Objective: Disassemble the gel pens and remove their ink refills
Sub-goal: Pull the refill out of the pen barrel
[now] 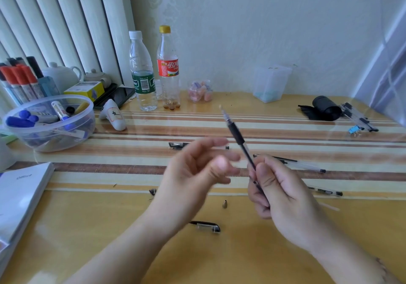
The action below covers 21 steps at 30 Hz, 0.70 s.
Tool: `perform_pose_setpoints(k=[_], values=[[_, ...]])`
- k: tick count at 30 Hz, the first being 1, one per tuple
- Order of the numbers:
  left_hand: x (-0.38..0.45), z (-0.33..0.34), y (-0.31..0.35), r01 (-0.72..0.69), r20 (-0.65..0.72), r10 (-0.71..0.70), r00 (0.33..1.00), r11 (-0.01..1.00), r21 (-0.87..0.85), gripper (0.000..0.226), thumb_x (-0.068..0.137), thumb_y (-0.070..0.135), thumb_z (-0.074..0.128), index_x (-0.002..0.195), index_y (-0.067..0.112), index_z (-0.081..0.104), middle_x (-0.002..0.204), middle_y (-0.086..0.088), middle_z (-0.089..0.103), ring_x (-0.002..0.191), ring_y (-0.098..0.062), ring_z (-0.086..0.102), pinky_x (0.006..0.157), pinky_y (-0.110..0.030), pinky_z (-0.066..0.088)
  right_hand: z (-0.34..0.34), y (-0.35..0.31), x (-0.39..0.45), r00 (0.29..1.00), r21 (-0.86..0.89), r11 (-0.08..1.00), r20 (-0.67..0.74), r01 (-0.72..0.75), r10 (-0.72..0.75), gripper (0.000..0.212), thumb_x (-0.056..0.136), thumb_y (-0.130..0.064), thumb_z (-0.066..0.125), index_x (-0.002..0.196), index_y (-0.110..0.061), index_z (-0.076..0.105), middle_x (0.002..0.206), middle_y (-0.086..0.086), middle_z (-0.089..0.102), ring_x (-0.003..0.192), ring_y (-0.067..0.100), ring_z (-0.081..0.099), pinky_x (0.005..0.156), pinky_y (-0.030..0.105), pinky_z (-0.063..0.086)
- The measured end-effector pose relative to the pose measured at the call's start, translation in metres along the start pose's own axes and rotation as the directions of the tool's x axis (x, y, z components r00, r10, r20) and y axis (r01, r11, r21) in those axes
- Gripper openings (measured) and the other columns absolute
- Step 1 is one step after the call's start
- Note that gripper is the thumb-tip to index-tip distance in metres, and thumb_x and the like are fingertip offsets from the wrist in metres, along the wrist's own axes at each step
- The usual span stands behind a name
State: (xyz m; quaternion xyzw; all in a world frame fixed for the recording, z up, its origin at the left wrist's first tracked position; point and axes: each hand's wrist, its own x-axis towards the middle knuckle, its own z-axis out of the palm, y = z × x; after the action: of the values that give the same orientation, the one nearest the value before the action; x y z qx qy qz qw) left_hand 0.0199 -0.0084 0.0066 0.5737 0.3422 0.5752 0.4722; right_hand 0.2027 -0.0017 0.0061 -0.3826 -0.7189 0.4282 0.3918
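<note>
Head view: my right hand [279,187] grips a pen [238,139], tip toward 11 o'clock; left hand [197,171] loose, empty, blurred; cap [206,226] at 6.

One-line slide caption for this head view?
Right hand holds a gel pen upright; blurred left hand open beside it; cap and tip on table.

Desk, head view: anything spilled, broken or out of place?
No spill or damage shows. Loose pen parts lie scattered: a cap and a metal tip near the front edge, other pens behind the hands. That fits the job. The right hand holds a pen upright; the left hand is blurred and empty.
</note>
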Motion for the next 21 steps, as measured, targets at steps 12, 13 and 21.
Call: perform_pose_setpoints(k=[12,13,21], values=[[-0.008,-0.002,-0.006,-0.088,0.220,-0.086,0.972,0.731,0.676,0.009,0.079,0.024,0.076,0.080,0.021,0.068,0.072,0.006,0.068,0.071,-0.008,0.062,0.072,-0.030,0.053,-0.004,0.011,0.006,0.967,-0.430,0.902,-0.207,0.048,-0.150,0.023,0.096,-0.046,0.032,0.081,-0.037,0.046,0.069,-0.007,0.066,0.056,0.013,0.059,0.058,0.035,0.050],[-0.009,-0.003,-0.007,-0.148,0.266,-0.084,0.960,0.654,0.742,0.008,0.080,0.027,0.074,0.085,0.025,0.068,0.075,0.010,0.067,0.077,-0.006,0.060,0.074,-0.026,0.050,-0.008,0.012,0.007,0.956,-0.406,0.913,-0.252,0.037,-0.150,0.024,0.096,-0.045,0.032,0.078,-0.037,0.046,0.070,-0.007,0.067,0.058,0.014,0.060,0.061,0.039,0.051],[-0.004,-0.011,-0.005,-0.219,0.272,-0.003,0.962,0.584,0.782,0.012,0.085,0.041,0.064,0.092,0.031,0.063,0.082,0.015,0.055,0.076,-0.009,0.052,0.060,-0.014,0.039,-0.013,0.012,0.010,0.935,-0.309,0.951,-0.338,-0.001,-0.109,0.027,0.092,-0.048,0.032,0.076,-0.031,0.047,0.069,-0.001,0.066,0.057,0.016,0.059,0.062,0.046,0.052]])
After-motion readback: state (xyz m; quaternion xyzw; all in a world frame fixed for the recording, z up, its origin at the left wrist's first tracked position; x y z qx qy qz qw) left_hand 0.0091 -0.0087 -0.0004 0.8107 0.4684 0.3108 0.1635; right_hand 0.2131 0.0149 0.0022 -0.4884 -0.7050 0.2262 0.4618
